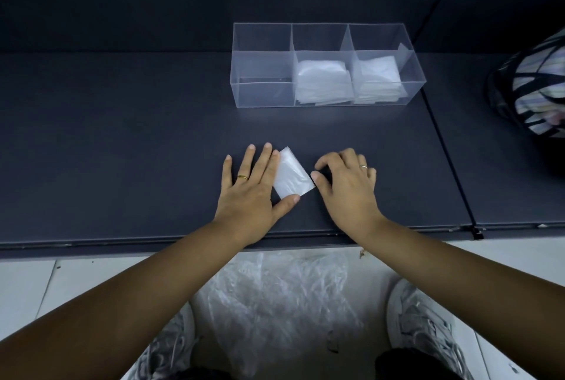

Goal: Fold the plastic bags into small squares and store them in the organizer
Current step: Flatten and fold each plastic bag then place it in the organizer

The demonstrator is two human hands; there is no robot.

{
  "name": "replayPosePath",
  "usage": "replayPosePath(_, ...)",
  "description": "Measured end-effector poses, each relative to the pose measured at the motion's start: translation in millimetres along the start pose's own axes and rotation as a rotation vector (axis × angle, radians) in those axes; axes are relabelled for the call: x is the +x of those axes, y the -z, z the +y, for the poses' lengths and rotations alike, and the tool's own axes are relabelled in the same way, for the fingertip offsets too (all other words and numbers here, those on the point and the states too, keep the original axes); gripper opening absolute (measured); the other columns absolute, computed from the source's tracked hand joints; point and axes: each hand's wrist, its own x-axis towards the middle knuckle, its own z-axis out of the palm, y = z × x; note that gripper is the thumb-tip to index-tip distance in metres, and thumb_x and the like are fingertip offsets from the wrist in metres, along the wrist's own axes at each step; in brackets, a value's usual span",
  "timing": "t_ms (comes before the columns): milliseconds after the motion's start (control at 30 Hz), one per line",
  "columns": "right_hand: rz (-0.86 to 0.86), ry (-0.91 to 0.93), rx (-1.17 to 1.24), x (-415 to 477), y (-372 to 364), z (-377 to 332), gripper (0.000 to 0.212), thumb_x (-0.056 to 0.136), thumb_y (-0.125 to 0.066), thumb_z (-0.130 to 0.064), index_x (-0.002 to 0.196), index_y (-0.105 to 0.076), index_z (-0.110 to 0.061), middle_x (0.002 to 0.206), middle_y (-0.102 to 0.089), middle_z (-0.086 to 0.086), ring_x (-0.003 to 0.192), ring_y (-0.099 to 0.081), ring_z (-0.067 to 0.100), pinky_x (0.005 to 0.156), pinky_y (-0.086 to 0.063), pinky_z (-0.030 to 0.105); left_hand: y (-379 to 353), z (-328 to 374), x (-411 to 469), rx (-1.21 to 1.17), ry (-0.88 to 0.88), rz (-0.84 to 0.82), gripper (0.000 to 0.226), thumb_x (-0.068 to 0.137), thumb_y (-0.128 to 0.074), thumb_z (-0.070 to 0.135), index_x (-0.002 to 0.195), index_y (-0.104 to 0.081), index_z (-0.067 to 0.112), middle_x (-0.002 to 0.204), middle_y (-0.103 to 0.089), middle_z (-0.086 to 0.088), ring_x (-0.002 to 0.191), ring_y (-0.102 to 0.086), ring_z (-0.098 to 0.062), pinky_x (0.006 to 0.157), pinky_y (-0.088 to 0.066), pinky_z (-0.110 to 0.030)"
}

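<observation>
Matt dark shelf (122, 141), clear glossy plastic organizer (263, 95) (folded bag (293, 177) seemingly thin, crinkly film).

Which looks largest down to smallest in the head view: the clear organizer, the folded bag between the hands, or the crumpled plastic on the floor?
1. crumpled plastic, though nearer the camera, so its lead over the organizer is unsure
2. clear organizer
3. folded bag, plainly smallest
</observation>
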Motion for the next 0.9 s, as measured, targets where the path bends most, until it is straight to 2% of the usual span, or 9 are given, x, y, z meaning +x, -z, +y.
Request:
replayPosePath(133,-0.113,-0.047,0.059,-0.5,-2.0,-17.7,0.026,0.088,-0.057,-0.048,0.091,-0.061,-0.023,0.103,-0.043,-0.006,0.098,-0.036,0.013,0.086,-0.022,0.027,-1.5,11.6,-3.3,-0.009,0.078,0.004,0.088,0.08,0.006,0.072,0.148,0.02,0.017,0.158,0.022,0.004,0.143,0.026,-0.015,0.112,0.021,-0.046)
replayPosePath(267,-0.171,-0.073,0.208,7.6,6.2,-27.7,0.013,0.081,-0.068,-0.029,0.082,-0.058,-0.021,0.093,-0.051,-0.007,0.086,-0.048,0.011,0.081,-0.039,0.026,0.6,23.0,-7.1,-0.053,0.147,-0.03,0.092,0.079,0.001,0.072,0.147,0.021,0.014,0.157,0.024,0.001,0.142,0.027,-0.015,0.115,0.018,-0.046)
replayPosePath(400,-0.256,-0.088,0.474,17.3,25.9,-25.1,0.022,0.076,-0.068,-0.005,0.076,-0.053,-0.02,0.07,-0.054,-0.009,0.06,-0.05,0.006,0.06,-0.044,0.026,24.4,18.2,-5.0,-0.496,0.199,-0.099,0.115,0.068,-0.034,0.084,0.151,0.011,0.019,0.16,0.015,0.007,0.143,0.021,-0.008,0.117,0.014,-0.037)
replayPosePath(467,-0.305,-0.022,0.554,21.5,40.9,-20.4,0.028,0.077,-0.069,0.001,0.083,-0.053,-0.02,0.069,-0.053,-0.009,0.059,-0.047,0.005,0.059,-0.041,0.021,46.8,6.9,0.9,-0.746,0.177,-0.105,0.128,0.054,-0.048,0.085,0.151,0.011,0.026,0.16,0.005,0.011,0.145,0.009,-0.005,0.119,0.0,-0.035)
replayPosePath(567,-0.362,0.087,0.656,27.1,64.2,-16.0,0.034,0.078,-0.073,0.001,0.094,-0.055,-0.023,0.076,-0.061,-0.002,0.065,-0.051,0.004,0.063,-0.043,0.014,76.6,-2.9,14.0,-0.922,0.047,-0.207,0.129,0.052,-0.071,0.068,0.15,0.006,0.038,0.152,-0.024,0.023,0.138,-0.016,0.004,0.11,-0.018,-0.022)
replayPosePath(633,-0.352,0.124,0.72,32.8,77.3,-13.1,0.036,0.078,-0.073,0.0,0.101,-0.057,-0.023,0.078,-0.064,0.001,0.067,-0.053,0.006,0.065,-0.045,0.014,86.0,-2.4,26.1,-1.008,-0.009,-0.257,0.109,0.058,-0.08,0.048,0.149,-0.022,0.034,0.135,-0.052,0.02,0.127,-0.04,0.005,0.102,-0.029,-0.016)
replayPosePath(733,-0.347,0.06,0.819,46.0,89.3,-2.8,0.04,0.079,-0.073,0.0,0.111,-0.059,-0.02,0.078,-0.066,0.0,0.072,-0.057,0.01,0.07,-0.048,0.018,90.5,5.8,41.4,-1.207,-0.003,-0.196,0.045,0.07,-0.079,0.02,0.113,-0.066,0.02,0.1,-0.073,0.001,0.094,-0.067,-0.008,0.084,-0.05,-0.015)
replayPosePath(800,-0.331,-0.05,0.844,56.4,93.3,5.6,0.031,0.078,-0.074,-0.001,0.102,-0.065,-0.019,0.077,-0.067,-0.001,0.073,-0.059,0.011,0.073,-0.05,0.021,90.9,13.0,49.7,-1.254,0.016,-0.111,0.017,0.077,-0.075,0.01,0.093,-0.072,0.016,0.089,-0.075,0.003,0.082,-0.068,-0.007,0.075,-0.051,-0.013)
replayPosePath(900,-0.206,-0.217,0.825,84.3,103.6,25.7,0.017,0.075,-0.077,-0.003,0.078,-0.066,-0.016,0.074,-0.068,0.0,0.071,-0.062,0.011,0.076,-0.053,0.023,93.7,15.2,67.9,-1.257,0.071,0.072,0.013,0.081,-0.073,0.01,0.083,-0.072,0.023,0.076,-0.073,0.008,0.068,-0.065,-0.004,0.069,-0.05,-0.01)
